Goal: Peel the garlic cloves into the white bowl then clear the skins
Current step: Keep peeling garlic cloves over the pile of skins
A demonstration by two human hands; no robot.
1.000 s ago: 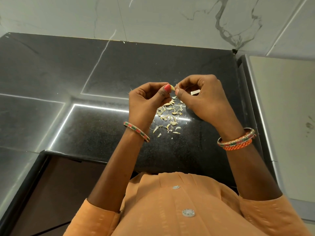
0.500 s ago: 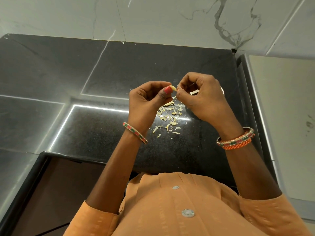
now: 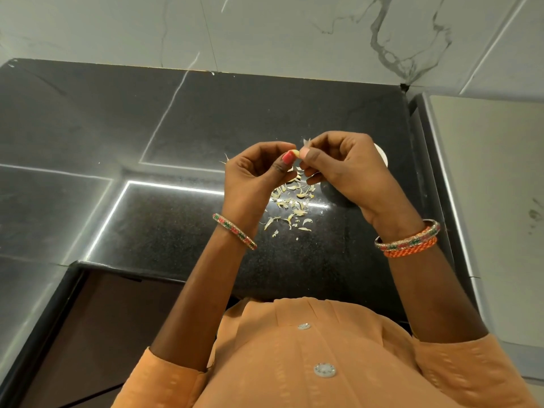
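My left hand (image 3: 253, 175) and my right hand (image 3: 347, 169) meet above the black counter, both pinching one small garlic clove (image 3: 296, 153) between thumb and fingertips. A thin flake of skin (image 3: 306, 141) sticks up by my right fingertips. Several pale garlic skins (image 3: 291, 204) lie scattered on the counter below my hands. The white bowl (image 3: 382, 156) is mostly hidden behind my right hand; only a slice of its rim shows.
The black stone counter (image 3: 164, 225) runs left and back to a marble wall (image 3: 294, 30). A raised steel edge (image 3: 435, 148) borders a pale surface on the right. The counter's front edge sits close to my body.
Both hands have stayed together on the clove with small finger shifts. A flake of skin now stands up at my right fingertips.
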